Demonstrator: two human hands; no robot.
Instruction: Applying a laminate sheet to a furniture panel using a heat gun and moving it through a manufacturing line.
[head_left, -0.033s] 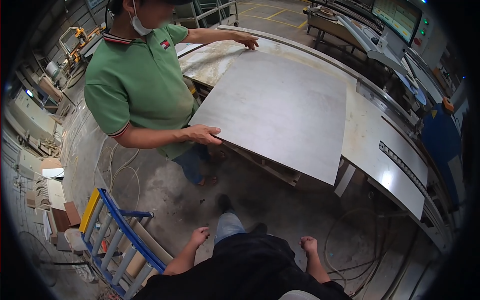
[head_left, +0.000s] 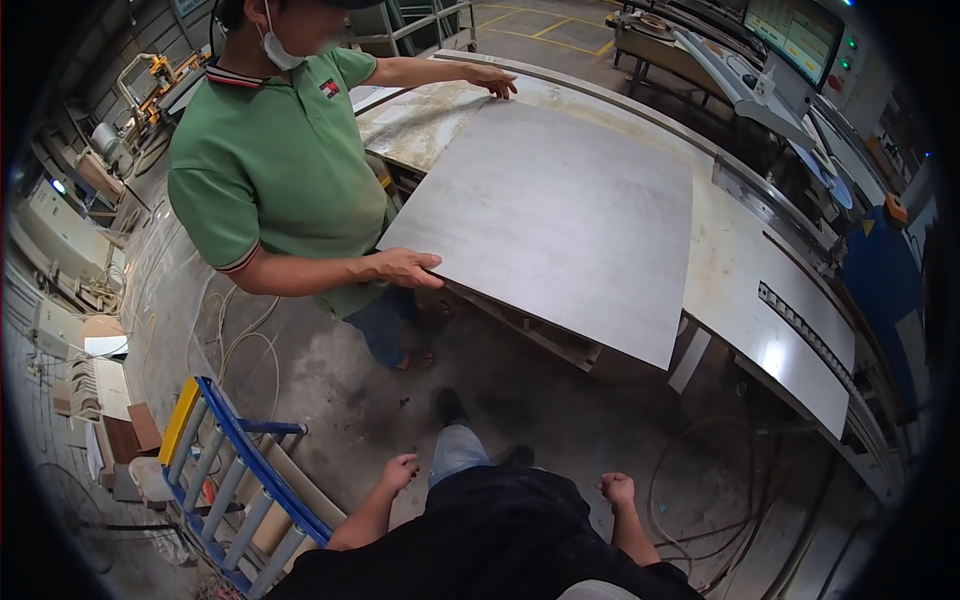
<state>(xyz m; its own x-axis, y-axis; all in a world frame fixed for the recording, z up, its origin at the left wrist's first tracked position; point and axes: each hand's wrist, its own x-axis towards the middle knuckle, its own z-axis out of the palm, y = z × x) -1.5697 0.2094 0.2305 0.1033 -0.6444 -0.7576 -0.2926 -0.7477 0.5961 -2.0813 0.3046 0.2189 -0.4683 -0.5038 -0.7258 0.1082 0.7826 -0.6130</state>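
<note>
My left hand (head_left: 400, 472) hangs low in front of my body with its fingers loosely curled and nothing seen in it. On the other side, my right hand (head_left: 618, 488) is closed in a loose fist, also without any visible object. Both are well apart from the large grey flat panel (head_left: 560, 210), which lies on the machine table (head_left: 735, 250) ahead of me. A co-worker in a green shirt (head_left: 290, 165) stands at the panel's left. One of that person's hands (head_left: 408, 268) grips its near left corner; the other (head_left: 492, 80) rests at the far left corner.
A blue-framed roller stand (head_left: 240, 460) with a yellow end is at my lower left. Hoses (head_left: 245, 340) lie on the concrete floor. A control screen (head_left: 795, 38) stands at the far right, above a blue machine part (head_left: 885, 270). A slotted black strip (head_left: 800, 325) runs along the table.
</note>
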